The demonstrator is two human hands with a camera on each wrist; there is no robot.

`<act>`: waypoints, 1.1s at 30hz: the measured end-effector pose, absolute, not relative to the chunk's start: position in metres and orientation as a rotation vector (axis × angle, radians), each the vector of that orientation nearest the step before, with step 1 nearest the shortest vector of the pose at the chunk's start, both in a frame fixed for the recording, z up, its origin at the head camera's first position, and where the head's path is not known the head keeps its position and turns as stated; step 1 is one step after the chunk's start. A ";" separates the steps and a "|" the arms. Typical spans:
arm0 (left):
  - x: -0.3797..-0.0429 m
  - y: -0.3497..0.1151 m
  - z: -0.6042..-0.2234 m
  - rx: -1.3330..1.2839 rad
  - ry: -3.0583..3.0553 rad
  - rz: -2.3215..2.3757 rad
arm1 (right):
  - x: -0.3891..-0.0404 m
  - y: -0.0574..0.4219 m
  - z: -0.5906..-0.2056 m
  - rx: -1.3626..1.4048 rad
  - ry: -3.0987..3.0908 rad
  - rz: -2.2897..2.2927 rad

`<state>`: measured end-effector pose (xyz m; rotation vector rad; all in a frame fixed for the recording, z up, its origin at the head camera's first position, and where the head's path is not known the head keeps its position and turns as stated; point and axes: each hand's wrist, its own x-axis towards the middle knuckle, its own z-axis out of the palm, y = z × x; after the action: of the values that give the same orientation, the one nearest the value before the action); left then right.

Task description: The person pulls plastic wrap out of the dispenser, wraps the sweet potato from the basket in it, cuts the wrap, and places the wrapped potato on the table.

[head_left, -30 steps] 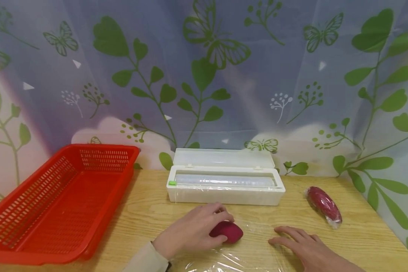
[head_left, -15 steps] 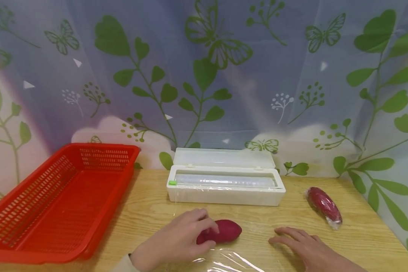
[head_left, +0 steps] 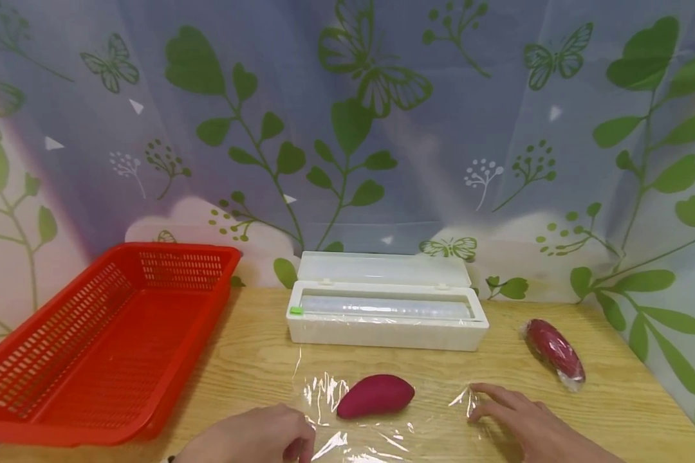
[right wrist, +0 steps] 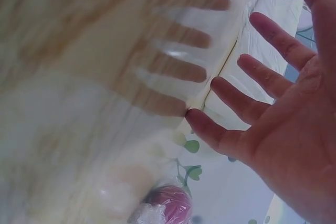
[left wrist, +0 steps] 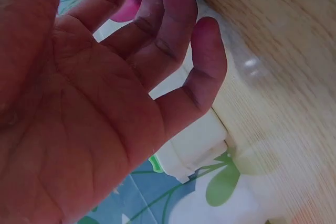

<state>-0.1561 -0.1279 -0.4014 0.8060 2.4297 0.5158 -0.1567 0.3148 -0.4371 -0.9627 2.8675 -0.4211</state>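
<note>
A bare purple sweet potato (head_left: pixel 376 395) lies on a sheet of cling film (head_left: pixel 382 444) spread over the table. My left hand (head_left: pixel 255 434) is off the sweet potato, to its left and nearer me, over the film's left side. In the left wrist view its fingers (left wrist: pixel 176 51) are loosely bent with nothing visible held; some fingertips are cut off by the frame. My right hand (head_left: pixel 521 421) stays right of the sweet potato, its fingertips at the film, which wrinkles beside them. The right wrist view shows those fingers (right wrist: pixel 236 100) spread and fairly straight.
Behind the sweet potato stands a white cling film box (head_left: pixel 388 328), lid up, roll inside, film drawn over its front. A film-wrapped sweet potato (head_left: pixel 555 352) lies at the right. A red plastic basket (head_left: pixel 174 379) stands at the left. A patterned curtain (head_left: pixel 347 161) hangs behind.
My left hand has let go of the sweet potato and drawn back toward the lower left. The sweet potato now lies free. Wrinkles in the film have shifted; my right hand has barely moved.
</note>
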 end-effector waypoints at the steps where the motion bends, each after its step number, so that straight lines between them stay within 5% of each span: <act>1: -0.157 -0.128 -0.401 0.799 2.419 0.523 | -0.157 0.315 -0.437 -0.951 2.858 -0.450; 13: -0.162 -0.129 -0.401 0.854 2.515 0.576 | -0.158 0.324 -0.436 -1.081 2.748 -0.838; 33: -0.169 -0.138 -0.385 1.017 2.727 0.728 | -0.153 0.320 -0.423 -0.904 2.331 -1.295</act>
<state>-0.1688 -0.1383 -0.3847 1.0170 2.7267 0.7281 -0.1526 0.3197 -0.4229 -0.9044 2.3310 -1.2950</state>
